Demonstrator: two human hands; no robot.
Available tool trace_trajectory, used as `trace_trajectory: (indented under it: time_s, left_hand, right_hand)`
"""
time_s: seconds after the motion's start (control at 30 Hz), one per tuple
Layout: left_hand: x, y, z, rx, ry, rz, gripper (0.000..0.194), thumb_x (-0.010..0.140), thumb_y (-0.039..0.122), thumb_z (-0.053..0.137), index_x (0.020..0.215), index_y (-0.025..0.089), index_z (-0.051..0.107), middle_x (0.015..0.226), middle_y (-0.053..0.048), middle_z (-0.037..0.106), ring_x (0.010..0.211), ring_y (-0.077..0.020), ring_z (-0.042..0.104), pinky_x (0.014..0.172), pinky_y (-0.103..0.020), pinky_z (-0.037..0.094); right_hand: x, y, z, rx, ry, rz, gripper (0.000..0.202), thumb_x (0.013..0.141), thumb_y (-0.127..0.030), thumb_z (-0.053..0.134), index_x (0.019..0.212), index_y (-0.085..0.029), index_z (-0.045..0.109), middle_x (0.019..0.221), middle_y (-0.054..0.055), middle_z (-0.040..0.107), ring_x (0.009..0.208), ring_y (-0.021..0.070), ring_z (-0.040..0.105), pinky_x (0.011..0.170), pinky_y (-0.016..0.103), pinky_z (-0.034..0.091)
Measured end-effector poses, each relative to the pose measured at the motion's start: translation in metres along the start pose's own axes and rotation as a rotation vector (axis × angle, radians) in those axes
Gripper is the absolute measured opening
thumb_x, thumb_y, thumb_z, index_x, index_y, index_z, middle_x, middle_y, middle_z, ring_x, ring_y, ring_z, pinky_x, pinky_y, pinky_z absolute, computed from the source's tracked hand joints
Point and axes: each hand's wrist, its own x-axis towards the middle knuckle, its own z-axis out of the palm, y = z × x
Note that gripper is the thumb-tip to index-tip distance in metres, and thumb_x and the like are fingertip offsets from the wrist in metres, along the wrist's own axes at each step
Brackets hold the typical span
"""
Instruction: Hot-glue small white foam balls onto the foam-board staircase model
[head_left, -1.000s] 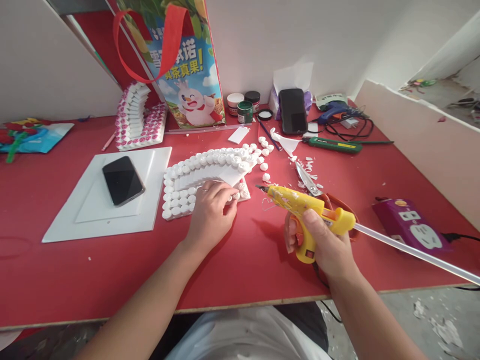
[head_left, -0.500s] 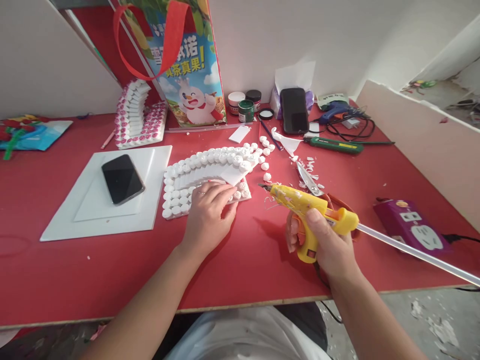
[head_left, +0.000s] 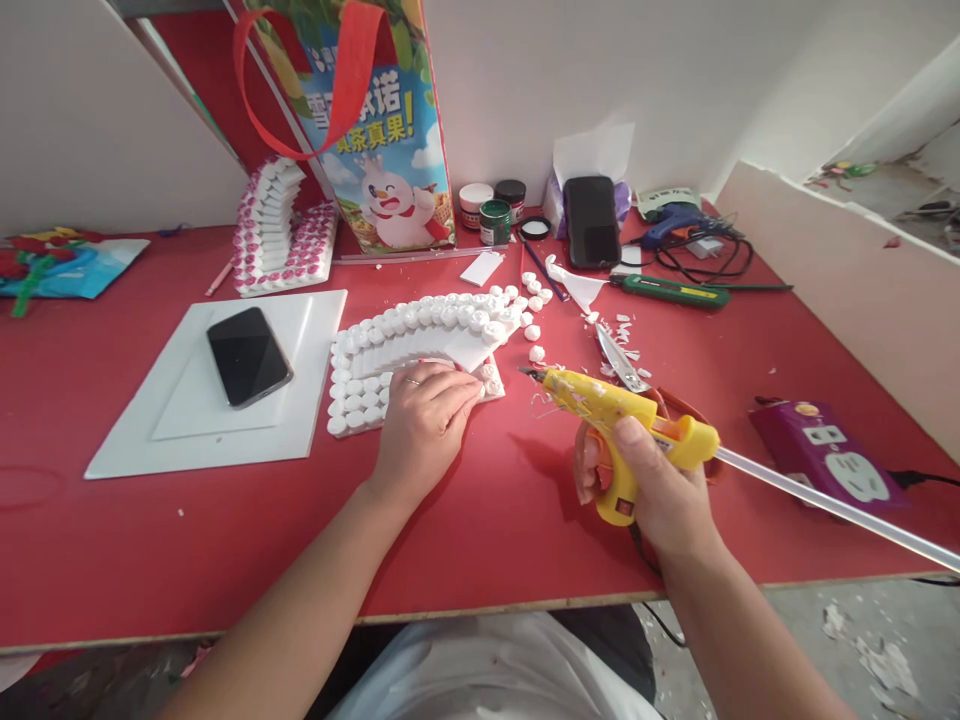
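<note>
A white craft model point(head_left: 405, 345) lies on the table: a flat base edged with small white rosettes, with a curved stepped piece rising over it. Across its front edge rests my left hand point(head_left: 424, 410), thumb and fingers drawn together at a white rosette point(head_left: 481, 388) near the base's right end. The fingers hide part of the front rows. My right hand point(head_left: 660, 490) grips a yellow hot glue gun point(head_left: 600, 400) by its handle, nozzle pointing left and apart from the model. A long clear glue stick point(head_left: 832, 505) sticks out of its back. Several loose rosettes point(head_left: 533, 333) lie beyond the nozzle.
Scissors point(head_left: 619, 355) lie among white scraps behind the glue gun. A purple power socket point(head_left: 829, 455) sits right. Left are white boards point(head_left: 120, 440) with a phone point(head_left: 247, 355). Behind stand a pink-and-white model point(head_left: 281, 240), a printed bag point(head_left: 382, 150), paint jars point(head_left: 493, 222) and a green-handled tool point(head_left: 675, 291).
My left thumb has closed up against the fingers, and the fingertips have shifted slightly right along the model's front edge. The glue gun stays in nearly the same place.
</note>
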Motion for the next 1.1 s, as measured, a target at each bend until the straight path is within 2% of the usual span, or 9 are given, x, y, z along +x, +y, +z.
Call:
trace_trajectory:
  time_s: [0.17,0.27,0.33,0.43,0.53,0.63,0.8,0.93,1.1]
  left_hand:
    - [0.000,0.001,0.002,-0.002,-0.019,-0.022,0.017,0.100,0.013,0.065,0.092,0.023,0.076,0.098,-0.003,0.085,0.096,-0.0236,0.077,0.096,-0.048,0.057]
    - [-0.002,0.002,-0.004,0.019,-0.032,0.008,0.015,0.097,0.015,0.070,0.109,0.021,0.075,0.108,-0.007,0.084,0.105,-0.0273,0.076,0.098,-0.049,0.058]
    - [-0.006,0.002,-0.014,0.053,-0.063,0.033,0.027,0.096,0.017,0.072,0.123,0.020,0.071,0.116,-0.010,0.082,0.113,-0.0300,0.074,0.101,-0.051,0.058]
    - [-0.014,0.001,-0.038,0.096,-0.088,0.039,0.037,0.097,0.018,0.072,0.133,0.021,0.066,0.124,-0.012,0.079,0.120,-0.0312,0.072,0.104,-0.052,0.059]
    - [-0.023,-0.004,-0.060,0.130,-0.026,0.023,0.042,0.095,0.011,0.073,0.134,0.024,0.065,0.119,-0.010,0.080,0.115,-0.0299,0.074,0.101,-0.050,0.061]
    - [-0.031,-0.010,-0.071,0.145,0.038,-0.019,0.041,0.094,0.007,0.071,0.130,0.027,0.067,0.112,-0.008,0.080,0.108,-0.0288,0.075,0.097,-0.048,0.062]
    - [-0.032,-0.015,-0.071,0.147,0.036,-0.015,0.040,0.094,0.006,0.070,0.129,0.024,0.067,0.114,-0.010,0.080,0.109,-0.0294,0.074,0.098,-0.049,0.061]
    - [-0.030,-0.017,-0.072,0.159,0.015,-0.003,0.042,0.095,0.006,0.069,0.133,0.023,0.064,0.117,-0.011,0.078,0.111,-0.0291,0.073,0.099,-0.048,0.060]
    - [-0.022,-0.015,-0.067,0.097,-0.030,-0.008,0.036,0.099,0.009,0.062,0.133,0.022,0.063,0.119,-0.011,0.077,0.114,-0.0276,0.071,0.101,-0.046,0.058]
  right_hand:
    - [0.001,0.001,0.000,-0.008,0.004,0.003,0.054,0.090,-0.065,0.072,0.061,-0.020,0.065,0.052,0.001,0.061,0.041,0.0142,0.060,0.039,0.026,0.046]
    - [0.000,0.002,-0.001,0.012,0.011,0.008,0.052,0.089,-0.065,0.073,0.064,-0.020,0.066,0.053,0.001,0.061,0.042,0.0149,0.060,0.039,0.026,0.046]
    - [-0.001,0.003,-0.002,0.033,0.032,0.011,0.049,0.091,-0.062,0.072,0.066,-0.020,0.067,0.054,0.001,0.062,0.043,0.0156,0.061,0.040,0.027,0.048]
    - [0.000,0.003,-0.005,0.064,0.042,-0.010,0.051,0.092,-0.063,0.068,0.066,-0.020,0.068,0.056,0.002,0.062,0.043,0.0158,0.060,0.042,0.029,0.050]
    - [0.003,0.000,-0.007,0.095,0.100,-0.024,0.052,0.094,-0.065,0.064,0.067,-0.021,0.067,0.057,0.003,0.062,0.043,0.0153,0.057,0.040,0.029,0.047]
    - [0.007,-0.003,-0.004,0.113,0.210,-0.010,0.051,0.094,-0.063,0.063,0.066,-0.022,0.065,0.058,0.003,0.061,0.044,0.0148,0.055,0.039,0.029,0.042]
    - [0.006,-0.008,0.003,0.094,0.271,0.036,0.053,0.092,-0.067,0.063,0.066,-0.021,0.064,0.061,0.003,0.061,0.045,0.0138,0.055,0.039,0.028,0.040]
    - [0.009,-0.027,0.005,0.083,0.326,0.144,0.055,0.086,-0.070,0.068,0.064,-0.020,0.065,0.062,0.003,0.062,0.046,0.0135,0.057,0.041,0.026,0.042]
    - [0.032,-0.053,0.012,0.165,0.384,-0.009,0.046,0.093,-0.061,0.065,0.070,-0.022,0.070,0.062,0.003,0.060,0.048,0.0153,0.059,0.044,0.030,0.044]
